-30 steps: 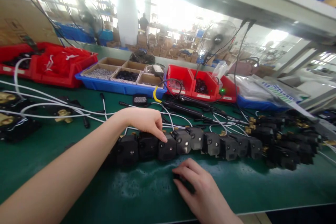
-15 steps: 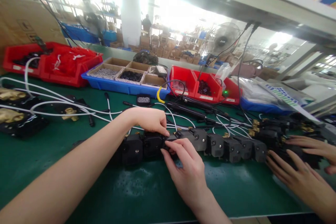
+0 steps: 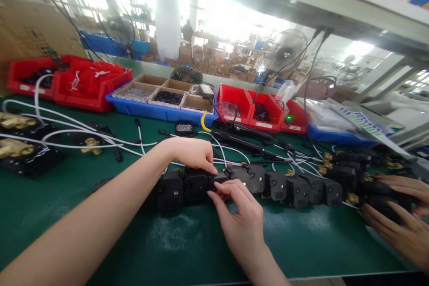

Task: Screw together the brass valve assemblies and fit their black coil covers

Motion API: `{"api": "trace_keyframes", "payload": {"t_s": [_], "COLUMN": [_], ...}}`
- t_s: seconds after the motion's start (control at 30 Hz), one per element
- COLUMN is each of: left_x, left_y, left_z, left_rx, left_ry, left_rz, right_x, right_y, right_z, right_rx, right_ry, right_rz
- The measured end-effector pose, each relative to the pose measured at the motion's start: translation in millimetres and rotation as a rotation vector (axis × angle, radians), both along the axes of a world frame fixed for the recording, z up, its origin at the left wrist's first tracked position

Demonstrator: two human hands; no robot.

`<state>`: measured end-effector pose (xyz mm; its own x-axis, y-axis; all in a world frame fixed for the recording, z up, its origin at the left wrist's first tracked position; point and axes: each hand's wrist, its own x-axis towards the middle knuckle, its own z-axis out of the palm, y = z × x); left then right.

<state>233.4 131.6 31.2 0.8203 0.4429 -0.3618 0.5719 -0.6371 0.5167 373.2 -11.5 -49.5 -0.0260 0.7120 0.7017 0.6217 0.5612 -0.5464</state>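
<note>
Black housing (image 3: 217, 179) on counter (image 3: 187, 246), mid-row – probably rigid, fairly weighty, smooth; best held by side edges. Right hand (image 3: 239, 210) at its front, fingertips narrowed, anything pinched not clear. Left hand (image 3: 196, 154) bent over top, thumb touching, hidden fingers – cannot tell grip. Neighbouring housings (image 3: 196, 186) crowd sides; co-worker's hands (image 3: 397, 232) well off right. White cables (image 3: 73, 146) behind could snag; farther, blue tray (image 3: 161, 114), red bins (image 3: 82, 100)

Fan (image 3: 285, 52) and blurred, probably cardboard boxes (image 3: 186, 53)
</note>
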Motion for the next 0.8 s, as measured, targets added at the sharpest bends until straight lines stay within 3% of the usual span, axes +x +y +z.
{"api": "trace_keyframes", "payload": {"t_s": [0.13, 0.43, 0.8], "left_x": [0.1, 0.1, -0.4], "left_y": [0.7, -1.2, 0.1], "left_z": [0.2, 0.9, -1.0], "left_rx": [-0.002, 0.011, 0.014], "left_ry": [0.010, -0.024, -0.045], "left_rz": [-0.004, -0.006, -0.031], "right_x": [2.5, -10.3, 4.9], "right_y": [1.2, -4.5, -1.6], "right_z": [0.7, -9.3, -0.1], "right_rx": [-0.029, 0.033, 0.024], "right_ry": [-0.029, 0.034, -0.122], "right_rz": [0.019, -0.101, -0.008]}}
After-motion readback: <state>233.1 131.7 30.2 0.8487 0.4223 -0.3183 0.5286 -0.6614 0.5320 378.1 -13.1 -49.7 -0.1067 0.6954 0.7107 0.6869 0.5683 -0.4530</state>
